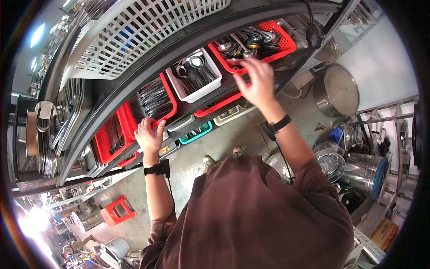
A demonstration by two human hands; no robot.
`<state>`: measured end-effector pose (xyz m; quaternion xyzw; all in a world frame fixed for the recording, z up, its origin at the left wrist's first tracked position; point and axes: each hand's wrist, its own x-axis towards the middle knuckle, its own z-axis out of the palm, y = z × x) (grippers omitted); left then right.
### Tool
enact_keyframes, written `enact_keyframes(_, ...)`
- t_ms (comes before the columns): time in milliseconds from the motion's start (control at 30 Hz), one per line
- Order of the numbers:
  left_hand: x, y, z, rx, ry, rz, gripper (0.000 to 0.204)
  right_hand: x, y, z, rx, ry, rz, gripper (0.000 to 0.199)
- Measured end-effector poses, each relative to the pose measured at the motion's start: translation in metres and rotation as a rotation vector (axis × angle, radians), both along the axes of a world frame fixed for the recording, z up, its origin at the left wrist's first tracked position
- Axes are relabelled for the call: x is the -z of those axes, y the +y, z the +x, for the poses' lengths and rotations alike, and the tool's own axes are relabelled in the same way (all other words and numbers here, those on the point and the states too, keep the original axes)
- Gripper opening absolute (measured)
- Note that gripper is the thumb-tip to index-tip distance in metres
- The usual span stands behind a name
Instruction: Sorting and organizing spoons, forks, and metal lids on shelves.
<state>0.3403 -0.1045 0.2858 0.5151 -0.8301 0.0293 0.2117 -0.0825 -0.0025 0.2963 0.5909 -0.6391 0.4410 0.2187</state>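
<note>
My left hand (pixel 150 135) is at the front edge of a red plastic basket (pixel 174 107) full of dark, slim-handled cutlery (pixel 154 96). Its fingers and thumb close on the rim. Farther right, my right hand (pixel 259 83) hovers, slightly blurred, with thumb and fingers apart. It is by the front rim of another red basket (pixel 286 44), which holds ladles and serving spoons (pixel 248 45). Between these two baskets stands a white basket (pixel 201 92) with spoons in it. Nothing shows in my right hand.
A white lattice basket (pixel 130 40) stands on the shelf above. Below are a teal basket (pixel 197 133) and more trays. Large steel pots (pixel 337 89) stand on the right, with a steel drum (pixel 365 172) nearer. On the floor at left is a red stool (pixel 118 210).
</note>
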Motion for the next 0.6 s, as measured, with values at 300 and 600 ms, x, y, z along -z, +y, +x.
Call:
enact_keyframes(300,0.000,-0.001,0.000,-0.015,0.032,0.028,0.056,0.032,0.038,-0.004,-0.080,-0.006,0.060,0.027)
enact_keyframes(600,-0.022,0.014,0.015,0.192,0.226,0.042,0.040,0.120,0.076,0.071,-0.448,-0.074,0.571,0.008)
